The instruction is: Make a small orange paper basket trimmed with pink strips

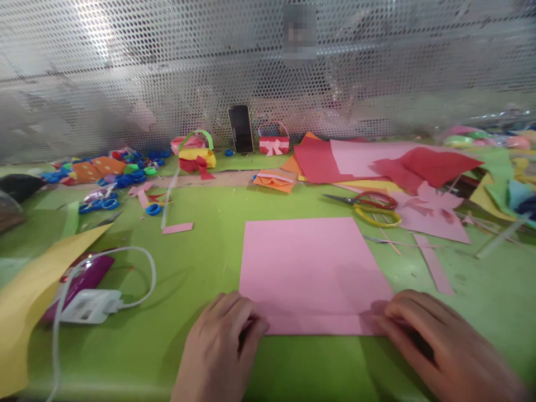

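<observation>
A sheet of pink paper (pixel 310 268) lies flat on the green table in front of me, with a narrow strip folded along its near edge. My left hand (pixel 226 335) pinches the near left corner between thumb and fingers. At the near right corner, my right hand (pixel 427 329) is closed on the paper in the same way. Just beyond the sheet's right side lie scissors (pixel 377 206) with one red and one yellow handle loop. A thin pink paper strip (pixel 433 265) rests on the table above my right hand.
To the left are a curled yellow sheet (pixel 46 301), a white charger (pixel 90 306) with its cable, and a purple item (pixel 84 276). A phone (pixel 241 128) leans against the perforated metal panel (pixel 167 67). Small paper bags and coloured sheets (pixel 322 159) line the back.
</observation>
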Demonstrator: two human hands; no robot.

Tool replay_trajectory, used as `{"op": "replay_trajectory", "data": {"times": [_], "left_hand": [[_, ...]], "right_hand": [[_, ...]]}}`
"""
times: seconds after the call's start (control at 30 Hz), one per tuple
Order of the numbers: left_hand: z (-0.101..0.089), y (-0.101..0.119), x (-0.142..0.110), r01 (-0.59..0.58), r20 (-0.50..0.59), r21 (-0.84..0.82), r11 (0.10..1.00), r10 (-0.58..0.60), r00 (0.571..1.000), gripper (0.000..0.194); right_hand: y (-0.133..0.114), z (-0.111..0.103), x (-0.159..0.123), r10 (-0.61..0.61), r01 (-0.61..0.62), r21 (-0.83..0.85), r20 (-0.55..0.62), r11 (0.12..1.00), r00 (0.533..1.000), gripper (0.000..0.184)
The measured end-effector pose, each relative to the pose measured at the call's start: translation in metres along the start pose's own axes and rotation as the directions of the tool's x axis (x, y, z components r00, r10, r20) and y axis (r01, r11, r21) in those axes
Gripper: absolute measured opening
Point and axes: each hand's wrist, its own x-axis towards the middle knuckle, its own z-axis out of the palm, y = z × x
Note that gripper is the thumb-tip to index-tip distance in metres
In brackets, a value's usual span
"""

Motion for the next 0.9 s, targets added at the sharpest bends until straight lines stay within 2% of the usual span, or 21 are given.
{"op": "replay_trajectory", "data": {"times": [0.17,0.37,0.43,0.53,0.57,0.63,0.7,0.8,0.9], "left_hand": [[0.002,0.002,0.000,0.053,-0.001,0.019,0.998,-0.053,0.999,0.017],[0.004,-0.002,-0.003,0.010,-0.028,0.025,1.000,-0.009,1.000,0.018],[0.003,-0.002,-0.002,-0.007,-0.081,0.058,0.998,0.012,0.997,0.005],[0.004,0.002,-0.002,-0.111,-0.166,0.154,0.982,0.137,0.977,0.021],[0.004,0.004,-0.001,-0.187,-0.141,0.171,0.967,0.212,0.967,0.023],[0.006,0.012,-0.001,-0.343,-0.017,0.178,0.922,0.352,0.936,0.027],[0.007,0.020,-0.001,-0.446,0.095,0.217,0.868,0.436,0.895,0.027],[0.006,0.029,0.001,-0.499,0.161,0.353,0.792,0.473,0.866,0.031],[0.004,0.034,0.005,-0.564,0.207,0.404,0.721,0.528,0.824,0.036]], "right_hand": [[0.005,0.005,-0.010,0.031,-0.031,0.009,0.017,0.999,0.999,0.032],[0.005,0.003,-0.011,0.037,-0.037,0.003,0.023,0.999,0.999,0.029],[0.002,0.000,-0.007,0.006,-0.006,-0.040,-0.005,0.999,1.000,0.025],[-0.006,-0.002,-0.005,-0.140,0.139,-0.102,-0.002,0.985,0.990,0.021],[-0.009,-0.004,-0.005,-0.196,0.198,-0.111,0.023,0.974,0.980,0.025],[-0.015,-0.007,-0.005,-0.291,0.300,-0.135,0.085,0.944,0.953,0.034],[-0.021,-0.012,-0.006,-0.332,0.349,-0.196,0.117,0.916,0.936,0.038],[-0.030,-0.018,-0.004,-0.339,0.349,-0.263,0.082,0.899,0.937,0.039],[-0.041,-0.014,0.001,-0.309,0.321,-0.243,0.086,0.915,0.947,0.035]]}}
